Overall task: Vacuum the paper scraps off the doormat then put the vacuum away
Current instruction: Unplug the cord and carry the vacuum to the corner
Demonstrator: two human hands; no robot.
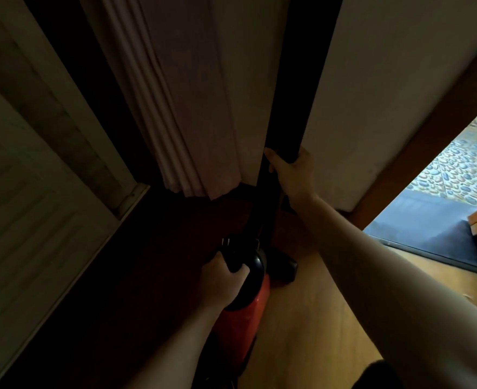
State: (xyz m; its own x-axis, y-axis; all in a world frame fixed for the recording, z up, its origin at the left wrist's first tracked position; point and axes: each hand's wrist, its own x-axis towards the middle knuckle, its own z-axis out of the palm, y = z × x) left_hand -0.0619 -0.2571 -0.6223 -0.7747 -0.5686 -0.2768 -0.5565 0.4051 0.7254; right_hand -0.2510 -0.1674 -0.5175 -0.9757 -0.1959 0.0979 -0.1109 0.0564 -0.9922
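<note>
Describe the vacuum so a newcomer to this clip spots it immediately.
Find the pale pleated curtain at centre and follow it down to the wooden floor. The vacuum is there, its black handle gripped by the left hand; nothing else nearby is bright red.

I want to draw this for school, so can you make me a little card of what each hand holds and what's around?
Left hand: grips the black handle of the red vacuum cleaner
Right hand: grips a dark upright bar; vacuum tube or door edge, cannot tell
Vacuum spot: on the wooden floor, beside the curtain
Doormat: dark grey, far right by the doorway
</note>
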